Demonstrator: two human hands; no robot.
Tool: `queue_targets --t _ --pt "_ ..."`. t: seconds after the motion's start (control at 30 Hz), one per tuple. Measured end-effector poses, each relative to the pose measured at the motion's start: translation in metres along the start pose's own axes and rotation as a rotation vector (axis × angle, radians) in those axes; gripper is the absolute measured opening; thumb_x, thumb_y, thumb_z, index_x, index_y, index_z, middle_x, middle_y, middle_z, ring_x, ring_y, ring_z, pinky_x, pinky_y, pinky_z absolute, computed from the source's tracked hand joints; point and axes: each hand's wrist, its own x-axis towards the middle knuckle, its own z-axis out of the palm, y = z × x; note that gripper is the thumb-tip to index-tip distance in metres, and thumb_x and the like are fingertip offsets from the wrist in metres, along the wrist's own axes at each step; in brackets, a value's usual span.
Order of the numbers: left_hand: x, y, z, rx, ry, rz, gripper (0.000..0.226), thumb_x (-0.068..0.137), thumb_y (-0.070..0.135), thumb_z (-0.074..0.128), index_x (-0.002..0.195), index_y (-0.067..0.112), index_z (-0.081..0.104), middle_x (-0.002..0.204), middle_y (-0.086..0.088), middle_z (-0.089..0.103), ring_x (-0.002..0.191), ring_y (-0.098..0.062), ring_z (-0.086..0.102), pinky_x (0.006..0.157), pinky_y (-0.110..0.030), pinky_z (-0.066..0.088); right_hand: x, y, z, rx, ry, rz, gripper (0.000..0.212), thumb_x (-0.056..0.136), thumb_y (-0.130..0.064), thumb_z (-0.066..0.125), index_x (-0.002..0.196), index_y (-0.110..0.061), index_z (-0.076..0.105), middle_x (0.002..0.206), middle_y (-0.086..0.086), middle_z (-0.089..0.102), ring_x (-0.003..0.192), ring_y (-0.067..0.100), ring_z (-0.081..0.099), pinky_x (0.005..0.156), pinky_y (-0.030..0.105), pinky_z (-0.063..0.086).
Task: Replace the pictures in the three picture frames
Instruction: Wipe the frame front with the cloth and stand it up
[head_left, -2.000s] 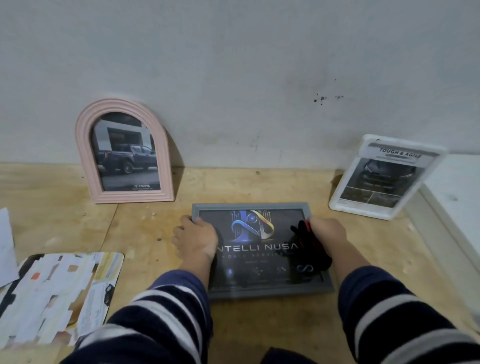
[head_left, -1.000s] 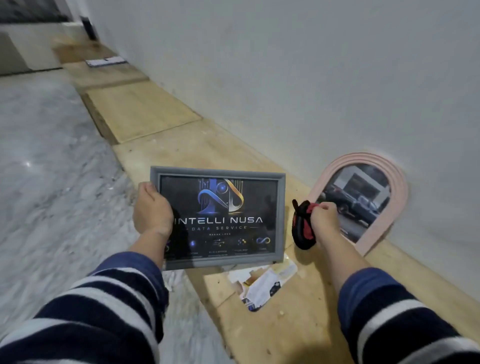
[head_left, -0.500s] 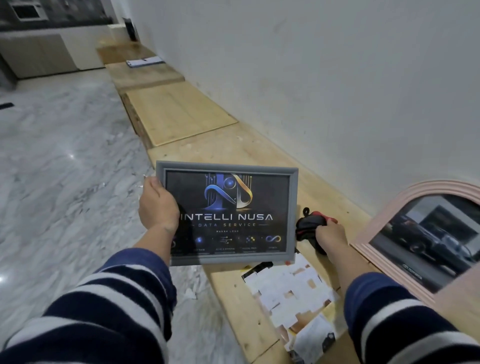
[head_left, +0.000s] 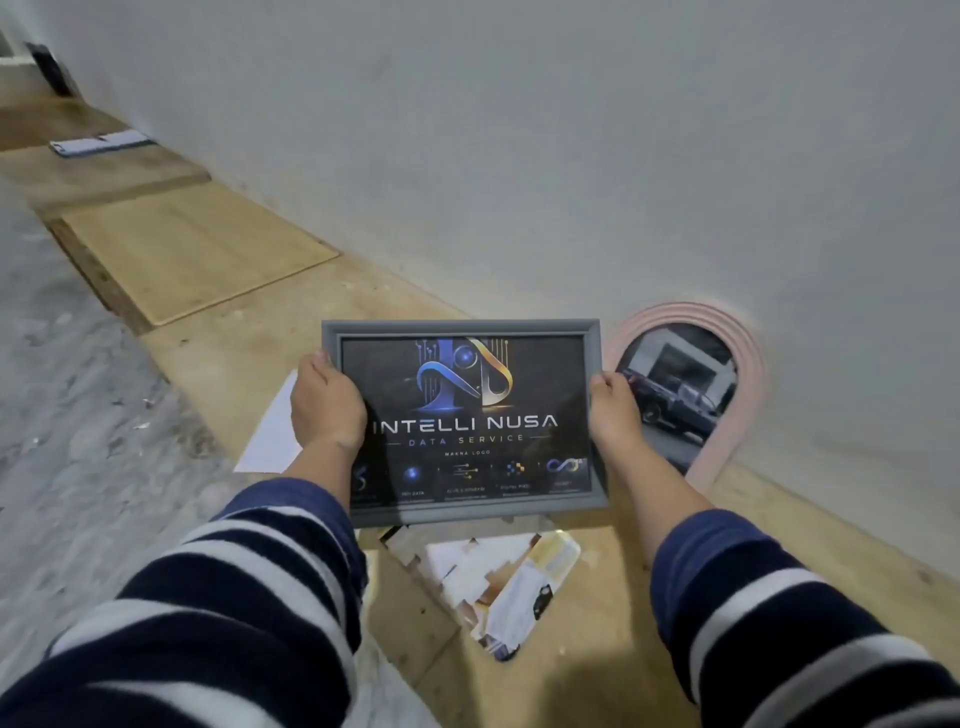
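1. The plywood platform (head_left: 613, 587) ran along the wall, and every other thing stood on it or was held above it.
2. The grey picture frame (head_left: 462, 328) was the landmark. It was held in the air above the platform, upright and facing the camera, with the dark "INTELLI NUSA" print (head_left: 467, 410) inside.
3. The pink arched frame (head_left: 737, 358) leaned on the wall just right of the grey frame and behind it, with a picture of a truck.
4. The left hand (head_left: 327, 408) gripped the grey frame's left edge, thumb curled over the front. The right hand (head_left: 613, 415) gripped the right edge in the same way.
5. Loose printed sheets (head_left: 511, 587) lay on the platform below the grey frame, and a white paper (head_left: 272, 431) lay to its left.
6. The grey frame looked stiff and rather light. Its front was probably glazed, so fragile and slippery; holding it by both side mouldings seemed safest, with no fingers pressing the pane.
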Motion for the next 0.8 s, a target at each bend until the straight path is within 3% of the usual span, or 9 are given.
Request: queue_targets --t 0.2,0.33,0.4,0.6,0.7,0.8 --pt "-0.072 0.047 0.071 -0.086 -0.207 0.108 0.034 0.105 0.026 0.022 0.093 0.005 0.046 0.091 -0.009 0.048 0.084 -0.025 0.043 0.074 -0.031 0.030 -0.005 0.036 -0.116 0.002 0.242 0.066 0.030 0.103 -0.023 0.036 0.128 -0.009 0.046 0.126 0.016 0.055 0.114 0.031 0.051 0.091 0.032 0.037" --pt "-0.133 0.079 0.121 -0.132 -0.359 0.192 0.032 0.105 0.026 0.026 0.087 0.008 0.046 0.087 -0.009 0.049 0.083 -0.024 0.044 0.072 -0.030 0.028 -0.022 0.065 -0.203 0.021 0.380 0.123 0.030 0.103 -0.024 0.035 0.130 -0.011 0.044 0.121 0.008 0.053 0.111 0.027 0.051 0.092 0.031 0.039" --pt "-0.162 0.091 0.146 -0.146 -0.436 0.236 0.035 0.104 0.027 0.027 0.088 0.006 0.050 0.086 -0.010 0.051 0.082 -0.025 0.047 0.071 -0.032 0.030 -0.031 0.077 -0.242 0.020 0.453 0.132 0.030 0.104 -0.023 0.034 0.131 -0.012 0.042 0.115 0.005 0.048 0.104 0.021 0.047 0.086 0.026 0.034" --pt "-0.233 0.120 0.201 -0.171 -0.658 0.258 0.031 0.103 0.023 0.028 0.088 0.008 0.051 0.096 -0.014 0.055 0.089 -0.026 0.050 0.077 -0.033 0.035 -0.047 0.113 -0.330 0.025 0.597 0.193 0.029 0.103 -0.024 0.034 0.129 -0.013 0.043 0.111 0.008 0.051 0.100 0.025 0.050 0.085 0.033 0.038" --pt "-0.271 0.136 0.233 -0.189 -0.756 0.272 0.034 0.103 0.024 0.028 0.100 0.005 0.056 0.106 -0.017 0.057 0.100 -0.028 0.052 0.088 -0.036 0.038 -0.052 0.132 -0.370 0.024 0.664 0.227 0.030 0.104 -0.024 0.033 0.130 -0.014 0.041 0.110 0.009 0.051 0.096 0.024 0.047 0.083 0.033 0.037" --pt "-0.296 0.151 0.256 -0.167 -0.810 0.299 0.034 0.104 0.022 0.028 0.102 0.003 0.055 0.111 -0.020 0.056 0.099 -0.026 0.050 0.085 -0.032 0.035 -0.053 0.150 -0.393 0.054 0.699 0.271 0.030 0.104 -0.025 0.031 0.132 -0.015 0.038 0.110 0.013 0.051 0.094 0.026 0.048 0.081 0.035 0.040"
